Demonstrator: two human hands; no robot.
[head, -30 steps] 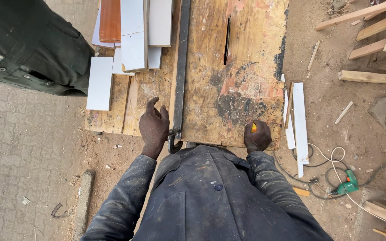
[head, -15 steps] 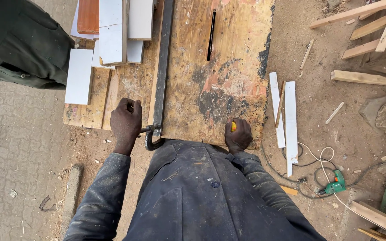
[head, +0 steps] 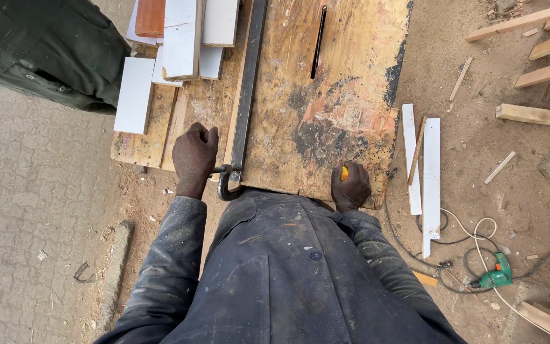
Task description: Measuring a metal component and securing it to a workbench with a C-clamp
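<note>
The left hand [head: 194, 155], a second ago laid flat, is now closed round the clamp handle [head: 219, 170] on the metal fence [head: 247, 89], so the fence is apparently being tightened, while a small yellow-tipped object [head: 344, 172] is kept gripped in the right hand [head: 350, 186] at the worn wooden table [head: 326, 114] edge.

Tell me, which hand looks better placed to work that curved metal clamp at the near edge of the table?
Probably the left hand: it rests on the wooden table right beside the dark metal clamp and the long metal bar. The right hand sits farther along the edge, closed around a small yellow object.
</note>
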